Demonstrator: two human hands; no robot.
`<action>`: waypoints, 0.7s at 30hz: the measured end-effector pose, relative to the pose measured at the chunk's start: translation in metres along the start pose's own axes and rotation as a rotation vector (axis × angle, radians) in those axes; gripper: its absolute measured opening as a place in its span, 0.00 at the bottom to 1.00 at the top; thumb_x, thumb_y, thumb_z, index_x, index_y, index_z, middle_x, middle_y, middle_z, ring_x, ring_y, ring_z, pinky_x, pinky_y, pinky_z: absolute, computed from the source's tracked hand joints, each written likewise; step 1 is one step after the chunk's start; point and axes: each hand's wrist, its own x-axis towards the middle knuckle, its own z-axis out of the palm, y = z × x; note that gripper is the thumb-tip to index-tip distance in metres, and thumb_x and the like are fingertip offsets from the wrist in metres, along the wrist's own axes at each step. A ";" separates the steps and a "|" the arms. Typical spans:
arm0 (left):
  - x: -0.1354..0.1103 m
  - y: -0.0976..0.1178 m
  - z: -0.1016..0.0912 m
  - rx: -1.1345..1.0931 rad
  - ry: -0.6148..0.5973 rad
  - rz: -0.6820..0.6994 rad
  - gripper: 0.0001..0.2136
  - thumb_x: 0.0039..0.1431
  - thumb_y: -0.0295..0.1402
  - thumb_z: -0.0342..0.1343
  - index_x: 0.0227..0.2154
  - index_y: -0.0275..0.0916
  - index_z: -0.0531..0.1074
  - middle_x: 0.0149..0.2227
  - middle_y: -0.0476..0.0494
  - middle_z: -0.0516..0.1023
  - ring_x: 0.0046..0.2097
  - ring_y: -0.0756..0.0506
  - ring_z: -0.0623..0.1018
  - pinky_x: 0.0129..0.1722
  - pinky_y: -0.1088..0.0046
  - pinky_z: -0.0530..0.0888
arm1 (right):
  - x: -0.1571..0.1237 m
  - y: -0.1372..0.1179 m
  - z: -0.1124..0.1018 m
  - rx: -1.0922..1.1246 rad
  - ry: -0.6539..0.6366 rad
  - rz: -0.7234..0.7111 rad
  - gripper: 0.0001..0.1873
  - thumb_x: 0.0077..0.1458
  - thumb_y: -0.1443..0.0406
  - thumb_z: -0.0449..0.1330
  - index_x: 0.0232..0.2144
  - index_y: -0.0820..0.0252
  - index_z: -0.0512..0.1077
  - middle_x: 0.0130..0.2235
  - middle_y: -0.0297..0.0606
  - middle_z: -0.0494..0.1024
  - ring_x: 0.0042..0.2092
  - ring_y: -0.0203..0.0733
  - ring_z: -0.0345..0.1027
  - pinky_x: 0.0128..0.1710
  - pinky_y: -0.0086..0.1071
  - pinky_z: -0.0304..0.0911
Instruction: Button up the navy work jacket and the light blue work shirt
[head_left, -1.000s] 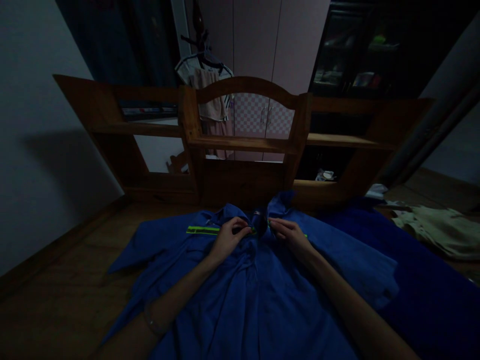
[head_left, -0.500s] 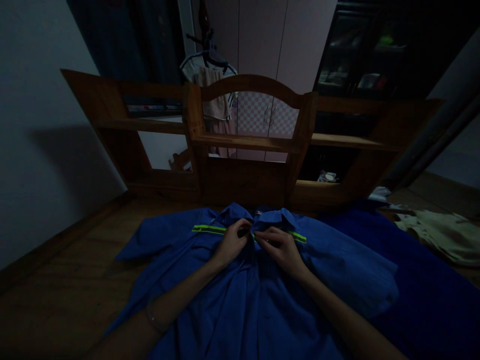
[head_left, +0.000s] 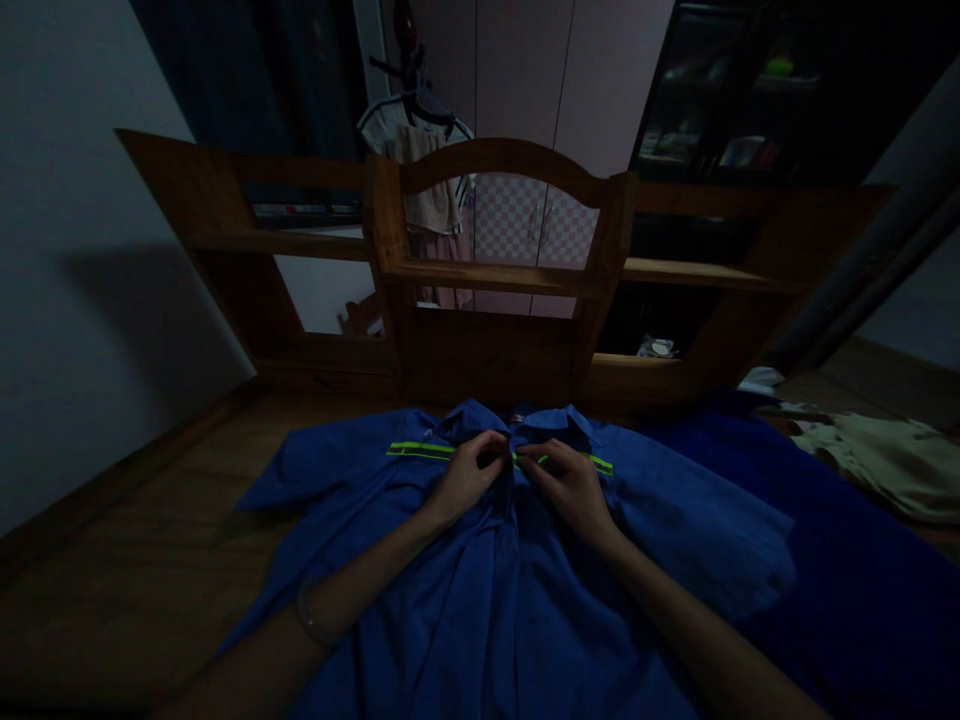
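A blue short-sleeved work shirt [head_left: 420, 540] with a bright yellow-green stripe across the chest lies spread out, its collar toward the wooden headboard. Just below the collar, my left hand [head_left: 472, 475] pinches the front edge of the shirt between thumb and fingers. Close beside it, my right hand [head_left: 562, 480] pinches the opposite front edge, its fingertips almost meeting those of the left. Whether a button sits between the fingertips is too dark and small to tell. A pale bracelet [head_left: 309, 615] circles my left wrist.
A wooden headboard with shelves [head_left: 495, 350] stands right behind the collar. Dark blue fabric [head_left: 847, 560] lies to the right, with a pale folded cloth [head_left: 885, 460] beyond it. Wooden boards [head_left: 150, 560] and a white wall [head_left: 90, 250] are on the left. Clothes [head_left: 431, 170] hang on a rack behind.
Both hands remain pinched at the shirt front, with a slight shift of the fingers. The right hand has moved slightly to the right. The whole view has tilted a little.
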 end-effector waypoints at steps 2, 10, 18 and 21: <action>-0.001 0.001 0.001 0.013 -0.006 0.000 0.08 0.56 0.27 0.52 0.39 0.37 0.71 0.39 0.45 0.76 0.43 0.47 0.75 0.45 0.73 0.70 | 0.001 -0.001 -0.001 0.013 0.001 0.022 0.12 0.59 0.58 0.57 0.39 0.58 0.75 0.35 0.37 0.76 0.28 0.34 0.67 0.27 0.27 0.60; -0.005 0.007 0.005 0.068 0.052 -0.006 0.07 0.57 0.27 0.52 0.38 0.39 0.72 0.39 0.47 0.76 0.43 0.47 0.75 0.46 0.73 0.70 | 0.002 -0.001 -0.002 0.032 -0.020 0.101 0.11 0.57 0.56 0.58 0.35 0.58 0.72 0.29 0.33 0.75 0.24 0.35 0.67 0.23 0.26 0.60; -0.006 0.007 0.006 0.044 0.083 0.000 0.07 0.57 0.27 0.53 0.38 0.39 0.71 0.38 0.47 0.76 0.42 0.48 0.76 0.45 0.74 0.70 | 0.003 0.003 0.000 0.088 -0.040 0.159 0.12 0.56 0.55 0.59 0.33 0.58 0.70 0.24 0.31 0.73 0.21 0.34 0.66 0.19 0.25 0.56; -0.006 0.008 0.005 0.050 0.075 0.009 0.06 0.57 0.28 0.53 0.38 0.38 0.71 0.38 0.47 0.76 0.42 0.48 0.76 0.44 0.74 0.70 | 0.003 0.002 -0.001 0.094 -0.043 0.145 0.12 0.56 0.55 0.59 0.34 0.58 0.70 0.27 0.32 0.74 0.22 0.34 0.67 0.20 0.25 0.57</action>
